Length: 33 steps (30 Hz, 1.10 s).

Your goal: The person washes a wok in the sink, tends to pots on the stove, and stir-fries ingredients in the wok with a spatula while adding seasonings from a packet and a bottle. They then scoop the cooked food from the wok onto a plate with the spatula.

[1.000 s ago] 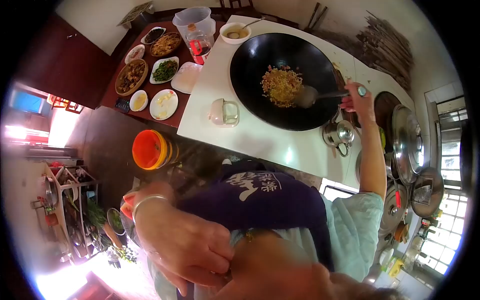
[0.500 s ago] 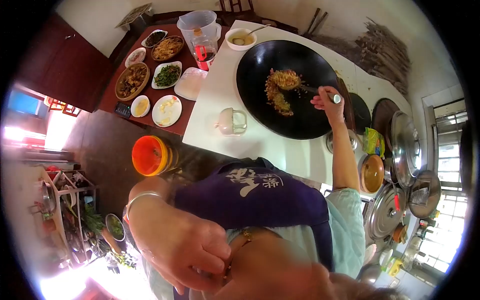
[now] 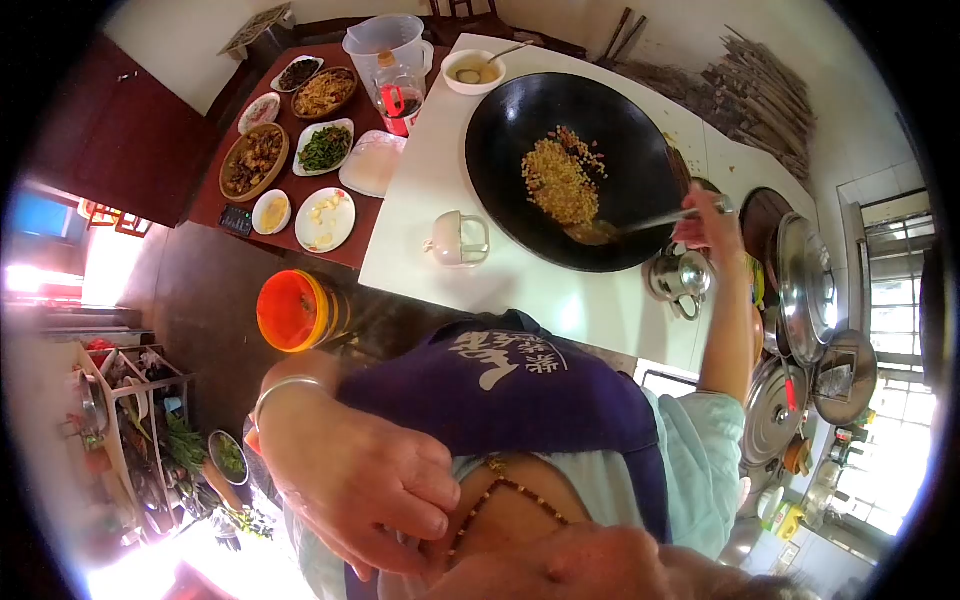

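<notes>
My right hand (image 3: 710, 225) grips the handle of a metal spatula (image 3: 645, 222), whose blade rests in the black wok (image 3: 635, 150) at the lower edge of a heap of yellow corn kernels with reddish bits (image 3: 560, 180). Near my chest, my left hand (image 3: 370, 475) has its fingers curled together beside a beaded necklace (image 3: 535, 496); whatever is between them is hidden. A silver bracelet circles that wrist. Just beside my right hand, on the white counter (image 3: 420, 225), stands a shiny metal pot (image 3: 683, 277). Left of the wok is a pale pink container (image 3: 460, 240).
A white bowl with a spoon (image 3: 474, 72) stands at the counter's back. On the red table (image 3: 222, 185) are several dishes, a clear jug (image 3: 387, 48) and a bottle (image 3: 400, 95). An orange bucket (image 3: 292, 310) is on the floor. Large metal lids (image 3: 805, 285) line the right.
My right hand first moved up and left with the spatula, then back right and down. The kernels, gathered in a curve before, now lie in a wider heap. My left hand stays by my chest.
</notes>
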### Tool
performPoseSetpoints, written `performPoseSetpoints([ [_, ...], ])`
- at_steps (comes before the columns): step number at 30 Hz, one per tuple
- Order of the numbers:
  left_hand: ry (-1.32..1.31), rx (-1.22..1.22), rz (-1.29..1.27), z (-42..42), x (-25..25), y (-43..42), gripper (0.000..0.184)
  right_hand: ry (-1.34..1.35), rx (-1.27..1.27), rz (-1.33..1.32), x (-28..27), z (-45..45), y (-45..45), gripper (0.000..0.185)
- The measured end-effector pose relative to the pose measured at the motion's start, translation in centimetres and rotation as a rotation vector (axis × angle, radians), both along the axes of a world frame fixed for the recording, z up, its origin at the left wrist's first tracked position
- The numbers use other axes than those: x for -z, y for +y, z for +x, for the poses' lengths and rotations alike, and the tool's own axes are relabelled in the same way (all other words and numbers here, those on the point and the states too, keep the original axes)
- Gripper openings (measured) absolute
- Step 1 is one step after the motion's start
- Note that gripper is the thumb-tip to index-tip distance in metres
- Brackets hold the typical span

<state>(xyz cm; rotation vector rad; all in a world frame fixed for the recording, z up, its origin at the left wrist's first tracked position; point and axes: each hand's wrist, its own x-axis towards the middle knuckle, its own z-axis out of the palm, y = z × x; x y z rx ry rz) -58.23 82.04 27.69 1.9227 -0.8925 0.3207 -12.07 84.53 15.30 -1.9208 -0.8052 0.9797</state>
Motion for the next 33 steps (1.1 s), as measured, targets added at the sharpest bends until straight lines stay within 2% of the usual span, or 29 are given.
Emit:
performPoseSetpoints([
  [4,-0.018,0.016,-0.006,0.5,-0.4,0.1,0.042,0.158,0.041,0.200,7.8,-2.5,2.9,0.039],
  [7,-0.043,-0.034,-0.036,0.6,-0.7,-0.2,0.041,0.208,0.036,0.347,8.6,-3.0,4.6,0.037],
  [9,-0.001,0.006,-0.054,0.7,-0.7,-0.3,0.020,0.221,0.070,0.405,7.9,-3.3,4.6,0.036],
  [12,0.027,0.052,-0.080,0.8,-0.4,-0.2,0.016,0.226,0.062,0.300,9.6,-3.7,4.3,0.034],
  [14,0.028,0.057,-0.088,0.7,-0.4,-0.2,0.015,0.185,0.027,0.205,7.8,-3.0,3.5,0.041],
  [17,0.014,0.058,-0.085,0.5,-0.5,-0.2,0.013,0.060,0.035,0.100,0.9,-1.2,1.0,0.050],
  [20,0.001,0.080,-0.075,0.8,-0.4,-0.1,0.013,0.070,0.041,0.006,0.4,2.3,-0.6,0.051],
  [23,0.006,0.121,-0.088,1.2,-0.6,0.1,0.012,0.171,0.105,0.012,3.2,0.7,-0.6,0.053],
  [24,0.007,0.123,-0.090,1.3,-0.6,0.0,0.012,0.200,0.112,0.046,5.7,-0.5,0.3,0.051],
  [27,0.005,0.082,-0.065,1.4,-0.3,-0.7,0.013,0.404,0.143,0.304,11.8,-3.5,3.1,0.039],
  [29,0.004,0.072,-0.051,1.4,-0.4,-1.0,0.013,0.436,0.155,0.407,12.5,-3.8,4.4,0.039],
  [33,-0.005,0.107,-0.053,1.5,-0.6,-0.7,0.013,0.284,0.122,0.372,12.3,-3.2,4.3,0.038],
])
